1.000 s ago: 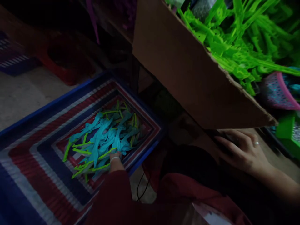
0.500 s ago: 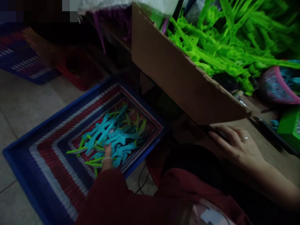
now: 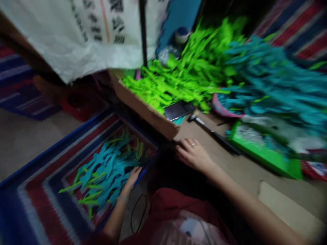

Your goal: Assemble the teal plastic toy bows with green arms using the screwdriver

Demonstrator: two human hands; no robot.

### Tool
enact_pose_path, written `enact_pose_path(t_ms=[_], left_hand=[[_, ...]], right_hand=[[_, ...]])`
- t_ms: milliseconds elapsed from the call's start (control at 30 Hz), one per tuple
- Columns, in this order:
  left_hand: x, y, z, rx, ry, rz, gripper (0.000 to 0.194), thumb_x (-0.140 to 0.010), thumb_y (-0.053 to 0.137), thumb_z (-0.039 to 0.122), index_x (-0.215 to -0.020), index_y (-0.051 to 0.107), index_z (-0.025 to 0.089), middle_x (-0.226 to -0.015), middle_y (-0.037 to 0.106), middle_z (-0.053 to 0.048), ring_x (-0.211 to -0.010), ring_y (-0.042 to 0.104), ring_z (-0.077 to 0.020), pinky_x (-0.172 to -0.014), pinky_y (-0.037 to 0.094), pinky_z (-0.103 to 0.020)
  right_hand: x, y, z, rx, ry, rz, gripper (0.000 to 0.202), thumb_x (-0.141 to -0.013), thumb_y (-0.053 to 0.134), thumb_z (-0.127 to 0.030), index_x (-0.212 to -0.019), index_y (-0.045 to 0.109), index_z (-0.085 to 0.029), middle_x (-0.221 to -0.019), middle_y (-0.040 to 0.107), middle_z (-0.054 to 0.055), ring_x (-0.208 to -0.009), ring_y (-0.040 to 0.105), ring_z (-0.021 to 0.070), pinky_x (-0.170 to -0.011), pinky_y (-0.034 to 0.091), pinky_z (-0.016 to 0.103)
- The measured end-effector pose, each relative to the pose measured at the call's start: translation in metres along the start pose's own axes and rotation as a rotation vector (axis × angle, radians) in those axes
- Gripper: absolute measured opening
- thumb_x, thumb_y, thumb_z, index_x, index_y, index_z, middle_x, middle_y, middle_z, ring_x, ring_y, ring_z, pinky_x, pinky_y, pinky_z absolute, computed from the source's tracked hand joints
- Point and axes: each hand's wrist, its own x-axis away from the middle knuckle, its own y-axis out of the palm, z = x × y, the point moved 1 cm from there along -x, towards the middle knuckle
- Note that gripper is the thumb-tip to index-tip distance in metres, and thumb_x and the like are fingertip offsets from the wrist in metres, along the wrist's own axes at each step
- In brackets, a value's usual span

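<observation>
In the striped basket (image 3: pixel 38 190) on the floor, my left hand (image 3: pixel 133 177) rests open-fingered at the near right edge of the heap of teal plastic pieces (image 3: pixel 107 173); it grips nothing. To gather well, I judge the fingers should slide under several pieces and close slowly, since the thin lime sprues (image 3: pixel 76 185) tangle. My right hand (image 3: pixel 192 154) lies flat and open on the table's near-left edge, below the cardboard box (image 3: pixel 145 110) of green parts (image 3: pixel 184 75).
</observation>
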Motion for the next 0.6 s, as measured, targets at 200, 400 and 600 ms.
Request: enact_pose_path(t_ms=[200,400,600], left_hand=[[0.093,0.016,0.132,-0.009,0.39,-0.298,0.039,-0.093,0.057,0.053,-0.072,0.072,0.024,-0.078,0.072,-0.001,-0.08,0.068,-0.0199,-0.079,0.053,-0.032],[0.144,-0.003,0.311,-0.013,0.833,-0.327,0.066,-0.096,0.034,0.068,-0.049,0.03,0.021,-0.046,0.032,0.003,-0.045,0.034,-0.0116,-0.048,0.032,-0.03],[0.073,0.027,0.557,0.032,1.066,-0.017,0.047,-0.097,0.053,0.053,-0.063,0.056,0.02,-0.07,0.054,-0.002,-0.078,0.059,-0.0173,-0.07,0.047,-0.031]], right_hand=[[0.038,-0.038,-0.001,-0.133,-0.027,0.073,0.019,-0.097,0.052,-0.02,-0.109,0.064,-0.013,-0.121,0.065,0.017,-0.103,0.057,0.0249,-0.085,0.046,0.037],[0.187,-0.071,-0.006,-0.165,0.446,0.271,0.019,-0.094,0.05,-0.014,-0.108,0.063,-0.017,-0.091,0.071,0.009,-0.084,0.064,0.0226,-0.077,0.055,0.035],[0.255,-0.087,0.026,0.024,0.576,0.416,0.014,-0.095,0.055,-0.019,-0.09,0.067,-0.025,-0.076,0.067,0.004,-0.072,0.066,0.0212,-0.056,0.056,0.03]])
